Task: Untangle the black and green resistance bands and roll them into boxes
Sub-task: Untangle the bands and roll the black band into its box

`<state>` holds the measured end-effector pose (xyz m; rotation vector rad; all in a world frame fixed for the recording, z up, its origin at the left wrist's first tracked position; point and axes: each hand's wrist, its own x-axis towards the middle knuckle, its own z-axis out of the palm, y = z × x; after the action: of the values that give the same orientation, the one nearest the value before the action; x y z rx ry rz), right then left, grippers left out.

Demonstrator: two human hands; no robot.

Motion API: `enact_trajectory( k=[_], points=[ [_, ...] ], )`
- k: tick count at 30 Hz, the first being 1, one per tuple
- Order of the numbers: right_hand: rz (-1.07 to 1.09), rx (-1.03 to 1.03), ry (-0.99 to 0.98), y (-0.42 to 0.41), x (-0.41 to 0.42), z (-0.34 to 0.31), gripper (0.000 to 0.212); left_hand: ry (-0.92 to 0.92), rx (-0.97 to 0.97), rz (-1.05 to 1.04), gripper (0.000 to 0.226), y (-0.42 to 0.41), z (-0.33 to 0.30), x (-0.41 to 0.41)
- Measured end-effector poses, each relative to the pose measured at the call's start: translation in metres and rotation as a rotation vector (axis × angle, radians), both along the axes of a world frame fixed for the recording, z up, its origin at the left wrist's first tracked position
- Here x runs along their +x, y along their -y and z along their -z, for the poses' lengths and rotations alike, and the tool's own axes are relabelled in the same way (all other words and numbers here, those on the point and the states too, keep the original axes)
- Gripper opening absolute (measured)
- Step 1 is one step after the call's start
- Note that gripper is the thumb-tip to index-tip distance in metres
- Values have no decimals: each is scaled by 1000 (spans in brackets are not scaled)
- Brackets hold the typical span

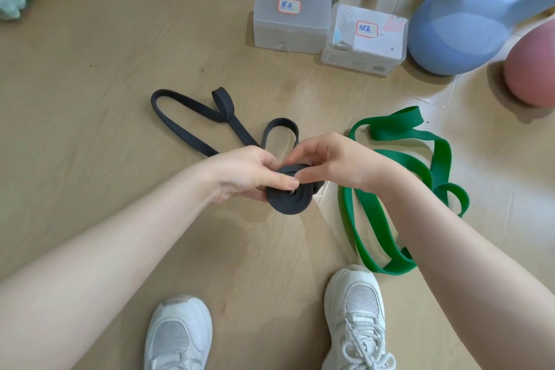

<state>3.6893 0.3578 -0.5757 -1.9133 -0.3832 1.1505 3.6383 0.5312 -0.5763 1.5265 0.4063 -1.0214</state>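
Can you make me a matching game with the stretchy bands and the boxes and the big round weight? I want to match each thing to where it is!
Things:
1. black resistance band
2. green resistance band
3. blue kettlebell
4. box with the black-word label

Places:
A. lying loose on the floor, touched by no hand
B. partly rolled into a coil, held by the left hand and right hand
C. left of the other labelled box
D. right of both boxes

Pairs: 1-B, 2-A, 3-D, 4-C
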Motion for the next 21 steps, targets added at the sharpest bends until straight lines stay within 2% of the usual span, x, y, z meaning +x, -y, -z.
enact_trajectory(
  k=[2,3,5,9,12,15,18,21],
  points=[
    [-108,-82,32,-5,2,-2,22,-1,45,20,23,0,0,-1],
    [-96,-98,40,-6,1,-1,27,19,59,-4,22,0,2,-4],
    [46,-66,21,-3,-3,0,36,53,56,-97,18,2,4,-8],
    [299,93,41,3,-21,10,23,156,55,-319,16,2,10,-15],
    [315,179,112,2,-35,17,32,218,30,-418,16,2,11,-19],
    [261,151,189,2,-34,15,47,262,65,-448,16,-4,12,-16],
    [239,46,299,10,-19,9,45,321,91,-440,16,-13,10,-11],
    [347,134,198,10,-19,6,35,336,8,-514,14,-14,6,-9]
  ],
)
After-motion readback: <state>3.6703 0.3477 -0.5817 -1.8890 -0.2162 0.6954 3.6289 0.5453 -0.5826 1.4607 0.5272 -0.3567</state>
